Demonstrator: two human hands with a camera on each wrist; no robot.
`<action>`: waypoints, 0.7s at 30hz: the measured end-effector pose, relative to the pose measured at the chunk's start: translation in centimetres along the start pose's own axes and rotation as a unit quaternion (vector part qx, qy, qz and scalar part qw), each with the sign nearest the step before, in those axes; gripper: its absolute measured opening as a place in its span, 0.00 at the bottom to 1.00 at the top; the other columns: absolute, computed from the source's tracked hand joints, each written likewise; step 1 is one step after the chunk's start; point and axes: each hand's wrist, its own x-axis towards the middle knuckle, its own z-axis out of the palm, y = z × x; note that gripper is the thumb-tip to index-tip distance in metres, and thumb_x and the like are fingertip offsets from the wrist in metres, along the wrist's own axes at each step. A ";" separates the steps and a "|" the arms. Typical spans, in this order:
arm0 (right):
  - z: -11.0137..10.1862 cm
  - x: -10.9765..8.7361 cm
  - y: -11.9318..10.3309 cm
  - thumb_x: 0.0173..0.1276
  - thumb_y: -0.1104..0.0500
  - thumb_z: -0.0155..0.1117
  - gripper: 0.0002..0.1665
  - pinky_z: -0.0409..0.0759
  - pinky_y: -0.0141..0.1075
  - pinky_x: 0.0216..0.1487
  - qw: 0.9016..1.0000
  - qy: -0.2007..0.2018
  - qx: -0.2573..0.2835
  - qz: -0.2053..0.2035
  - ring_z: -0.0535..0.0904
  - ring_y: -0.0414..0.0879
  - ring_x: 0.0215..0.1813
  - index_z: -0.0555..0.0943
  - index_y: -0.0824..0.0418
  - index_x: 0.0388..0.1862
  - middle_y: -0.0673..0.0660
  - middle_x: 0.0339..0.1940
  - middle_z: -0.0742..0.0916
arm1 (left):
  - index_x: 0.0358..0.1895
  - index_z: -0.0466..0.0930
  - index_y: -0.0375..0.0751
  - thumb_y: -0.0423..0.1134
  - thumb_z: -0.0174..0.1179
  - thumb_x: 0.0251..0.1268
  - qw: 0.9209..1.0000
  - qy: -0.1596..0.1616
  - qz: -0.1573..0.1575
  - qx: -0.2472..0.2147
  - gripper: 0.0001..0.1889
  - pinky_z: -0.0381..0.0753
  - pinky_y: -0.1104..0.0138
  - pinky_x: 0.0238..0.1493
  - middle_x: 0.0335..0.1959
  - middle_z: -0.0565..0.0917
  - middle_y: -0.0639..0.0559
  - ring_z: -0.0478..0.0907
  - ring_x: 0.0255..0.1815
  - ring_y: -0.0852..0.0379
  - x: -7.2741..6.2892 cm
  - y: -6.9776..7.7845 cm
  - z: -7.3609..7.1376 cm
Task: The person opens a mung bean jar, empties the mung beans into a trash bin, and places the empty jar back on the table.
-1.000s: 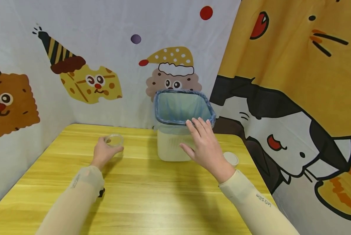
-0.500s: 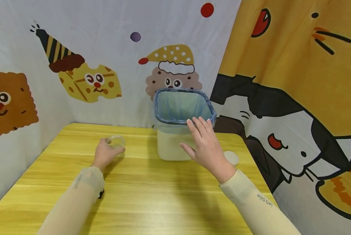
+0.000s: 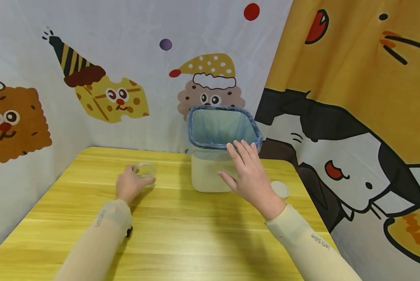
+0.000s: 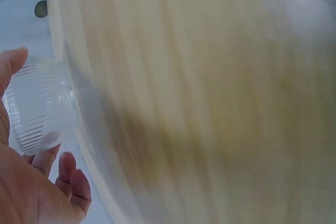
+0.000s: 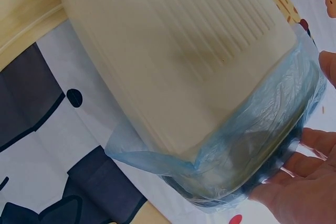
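Note:
My left hand [image 3: 130, 183] grips a small clear plastic cup [image 3: 145, 170] between thumb and fingers, left of the bin. Ribs run along the side of the cup [image 4: 39, 106] in the left wrist view. Whether its base touches the table cannot be told. A cream-coloured bin [image 3: 210, 171] with a blue plastic liner [image 3: 218, 127] folded over its rim stands at the table's back. My right hand [image 3: 252, 179] is at the bin's front right, fingers straight. In the right wrist view, its fingertips [image 5: 315, 137] are at the liner-covered rim.
A round white lid [image 3: 280, 189] lies on the yellow wood-grain table [image 3: 188, 238], to the right of my right hand. A cartoon-printed curtain [image 3: 132, 31] hangs directly behind the table's back edge, and another [image 3: 354, 78] along the right side.
My left hand has moved slightly to the right with the clear plastic cup. The head view has shifted a little. My right hand has stayed at the bin's rim.

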 end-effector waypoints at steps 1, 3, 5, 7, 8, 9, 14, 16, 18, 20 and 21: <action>0.0 0.0 0.0 0.64 0.42 0.82 0.52 0.64 0.65 0.83 1.000 0.001 0.000 -0.001 0.73 0.69 0.77 0.73 0.67 0.78 0.70 0.74 0.79 | 0.75 0.66 0.34 0.63 0.78 0.56 1.000 0.003 -0.002 0.002 0.52 0.81 0.41 0.60 0.70 0.79 0.32 0.80 0.62 0.31 0.0 0.0 0.1; 0.0 0.0 0.0 0.64 0.42 0.82 0.52 0.64 0.66 0.83 1.000 0.003 0.000 -0.002 0.73 0.69 0.77 0.73 0.67 0.78 0.70 0.74 0.79 | 0.76 0.66 0.34 0.63 0.77 0.56 1.000 0.007 -0.008 0.006 0.52 0.79 0.40 0.61 0.70 0.79 0.32 0.79 0.62 0.30 0.1 0.1 0.4; 0.0 0.0 0.0 0.64 0.42 0.82 0.52 0.64 0.65 0.83 1.000 0.004 -0.002 -0.004 0.73 0.69 0.77 0.73 0.67 0.78 0.70 0.74 0.80 | 0.76 0.65 0.34 0.63 0.78 0.56 1.000 0.011 -0.015 0.006 0.52 0.78 0.39 0.61 0.70 0.79 0.33 0.77 0.62 0.30 0.1 0.2 0.6; 0.0 0.0 0.0 0.65 0.42 0.81 0.52 0.64 0.65 0.83 1.000 0.002 -0.003 -0.005 0.73 0.69 0.77 0.72 0.67 0.78 0.70 0.74 0.80 | 0.76 0.65 0.34 0.63 0.78 0.56 1.000 0.011 -0.020 0.003 0.53 0.77 0.37 0.62 0.69 0.79 0.32 0.75 0.63 0.29 0.1 0.3 0.7; 0.0 0.0 0.0 0.65 0.41 0.81 0.52 0.64 0.65 0.83 1.000 0.001 -0.003 -0.004 0.73 0.69 0.78 0.72 0.67 0.78 0.70 0.74 0.79 | 0.77 0.65 0.33 0.62 0.78 0.56 1.000 0.010 -0.022 0.003 0.53 0.76 0.37 0.63 0.69 0.78 0.32 0.74 0.64 0.29 0.1 0.4 0.7; 0.0 0.0 0.0 0.66 0.41 0.81 0.52 0.63 0.65 0.84 1.000 0.000 -0.003 -0.004 0.73 0.69 0.78 0.72 0.67 0.79 0.70 0.74 0.79 | 0.77 0.64 0.33 0.62 0.78 0.56 1.000 0.008 -0.024 0.002 0.53 0.76 0.36 0.63 0.69 0.78 0.31 0.74 0.64 0.29 0.1 0.5 0.7; 0.0 0.0 0.1 0.65 0.41 0.81 0.52 0.63 0.64 0.84 1.000 -0.001 -0.004 -0.004 0.73 0.68 0.78 0.72 0.67 0.79 0.70 0.74 0.80 | 0.84 0.53 0.30 0.64 0.79 0.55 1.000 -0.003 -0.020 0.006 0.64 0.72 0.31 0.69 0.73 0.72 0.25 0.66 0.72 0.22 0.0 0.9 0.4; 0.0 0.0 0.1 0.65 0.41 0.81 0.52 0.64 0.64 0.83 1.000 -0.001 -0.007 -0.005 0.73 0.68 0.78 0.72 0.67 0.79 0.70 0.74 0.80 | 0.85 0.48 0.28 0.66 0.79 0.54 1.000 -0.005 -0.015 0.011 0.68 0.69 0.29 0.71 0.75 0.69 0.23 0.63 0.74 0.20 -0.1 0.9 0.2; 0.0 0.0 0.2 0.65 0.41 0.81 0.53 0.64 0.64 0.84 1.000 -0.002 -0.009 -0.006 0.73 0.68 0.78 0.72 0.67 0.79 0.70 0.74 0.80 | 0.85 0.47 0.27 0.68 0.78 0.53 1.000 -0.006 -0.008 0.009 0.70 0.68 0.28 0.71 0.77 0.67 0.23 0.60 0.75 0.19 -0.4 0.9 -0.1; 0.0 0.0 0.2 0.66 0.40 0.80 0.53 0.64 0.64 0.84 1.000 -0.004 -0.010 -0.007 0.73 0.67 0.78 0.71 0.67 0.80 0.70 0.74 0.80 | 0.85 0.48 0.26 0.71 0.77 0.53 1.000 -0.007 0.006 0.013 0.70 0.67 0.27 0.71 0.78 0.66 0.22 0.58 0.76 0.19 -1.1 0.6 -0.3; 0.0 0.0 0.2 0.66 0.40 0.80 0.53 0.64 0.63 0.84 1.000 -0.007 -0.010 -0.006 0.73 0.67 0.78 0.71 0.66 0.80 0.70 0.75 0.79 | 0.84 0.48 0.26 0.71 0.76 0.54 1.000 -0.006 0.018 0.018 0.70 0.65 0.28 0.72 0.79 0.65 0.22 0.58 0.76 0.19 -1.5 0.4 -0.4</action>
